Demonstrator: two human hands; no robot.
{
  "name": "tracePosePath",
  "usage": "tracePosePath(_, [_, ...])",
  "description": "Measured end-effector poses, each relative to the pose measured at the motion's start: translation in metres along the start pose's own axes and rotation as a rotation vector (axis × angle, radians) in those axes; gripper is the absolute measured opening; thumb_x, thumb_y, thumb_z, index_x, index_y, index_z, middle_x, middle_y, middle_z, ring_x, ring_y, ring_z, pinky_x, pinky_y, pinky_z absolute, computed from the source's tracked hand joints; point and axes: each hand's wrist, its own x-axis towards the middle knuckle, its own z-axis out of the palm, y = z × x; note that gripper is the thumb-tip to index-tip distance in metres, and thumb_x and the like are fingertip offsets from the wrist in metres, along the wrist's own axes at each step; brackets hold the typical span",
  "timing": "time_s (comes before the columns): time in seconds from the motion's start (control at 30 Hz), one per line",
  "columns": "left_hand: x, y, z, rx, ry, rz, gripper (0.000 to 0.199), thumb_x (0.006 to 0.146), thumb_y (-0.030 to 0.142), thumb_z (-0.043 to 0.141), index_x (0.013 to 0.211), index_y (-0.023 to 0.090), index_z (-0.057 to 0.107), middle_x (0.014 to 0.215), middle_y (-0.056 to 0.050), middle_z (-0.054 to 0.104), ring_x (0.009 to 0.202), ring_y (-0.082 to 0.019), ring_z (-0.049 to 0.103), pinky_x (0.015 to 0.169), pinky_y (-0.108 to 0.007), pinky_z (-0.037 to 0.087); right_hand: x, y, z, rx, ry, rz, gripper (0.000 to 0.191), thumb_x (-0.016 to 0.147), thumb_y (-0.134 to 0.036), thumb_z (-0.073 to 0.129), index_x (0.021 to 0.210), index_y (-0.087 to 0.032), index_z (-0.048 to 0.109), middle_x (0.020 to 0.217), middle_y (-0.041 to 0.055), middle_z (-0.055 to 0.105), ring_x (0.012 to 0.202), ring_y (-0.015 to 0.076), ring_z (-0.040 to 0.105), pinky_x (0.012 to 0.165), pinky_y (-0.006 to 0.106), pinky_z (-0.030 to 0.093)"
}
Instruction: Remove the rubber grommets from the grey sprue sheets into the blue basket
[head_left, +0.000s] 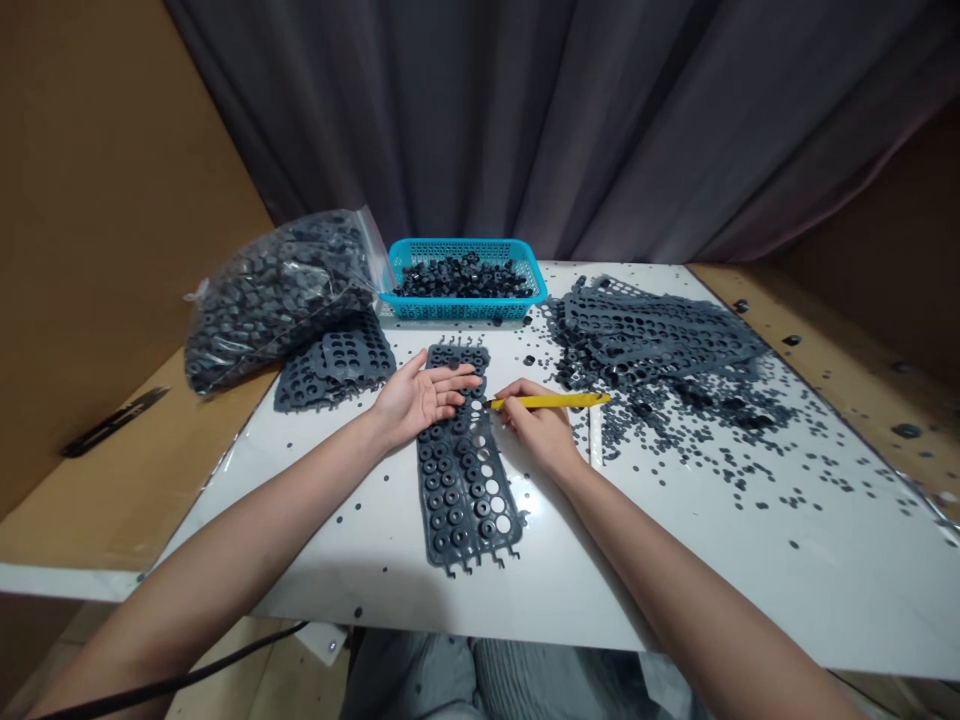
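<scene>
A dark rubber sheet (457, 490) with rows of ring-shaped pieces lies on the white table; its right column shows a line of open round holes. My right hand (538, 422) grips a yellow pen-like tool (559, 401), whose dark tip is at the upper right part of the sheet. Palm up and fingers spread, my left hand (427, 400) rests over the sheet's upper left part. Whether a small piece lies beneath its fingers is hidden.
Behind the sheet stands a blue basket (465, 309) of black pieces. A full plastic bag (277, 300) leans over perforated sheets (337, 362) at left. More punched sheets (660, 330) and scattered black discs cover the right side.
</scene>
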Motion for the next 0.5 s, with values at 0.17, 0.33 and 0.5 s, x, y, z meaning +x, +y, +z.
tracePosePath(0.17, [-0.0012, 0.0009, 0.0012, -0.004, -0.022, -0.011, 0.058, 0.094, 0.041, 0.023, 0.110, -0.001, 0.060, 0.093, -0.021, 0.070, 0.057, -0.015, 0.064, 0.048, -0.022, 0.049, -0.0001, -0.0028, -0.0001, 0.012, -0.001, 0.010, 0.014, 0.071, -0.024, 0.046, 0.070, -0.019, 0.059, 0.057, -0.0013, 0.056, 0.054, 0.0138, 0.050, 0.054, 0.025, 0.039])
tracePosePath(0.33, [-0.0010, 0.0014, 0.0015, -0.017, 0.001, -0.027, 0.058, 0.095, 0.041, 0.022, 0.106, -0.002, 0.061, 0.090, -0.020, 0.071, 0.056, -0.014, 0.064, 0.048, -0.022, 0.050, -0.0014, -0.0042, 0.0007, 0.023, -0.009, 0.027, 0.014, 0.070, -0.024, 0.047, 0.070, -0.019, 0.059, 0.056, -0.0018, 0.056, 0.052, 0.0131, 0.049, 0.053, 0.025, 0.039])
tracePosePath(0.5, [0.0005, 0.0057, -0.0015, -0.026, 0.021, 0.036, 0.051, 0.093, 0.042, 0.031, 0.098, 0.004, 0.064, 0.076, -0.013, 0.071, 0.050, -0.013, 0.063, 0.042, -0.021, 0.049, 0.0045, -0.0020, -0.0009, 0.162, 0.028, 0.080, 0.014, 0.069, -0.025, 0.047, 0.071, -0.018, 0.059, 0.053, -0.0021, 0.054, 0.046, 0.0114, 0.046, 0.047, 0.024, 0.037])
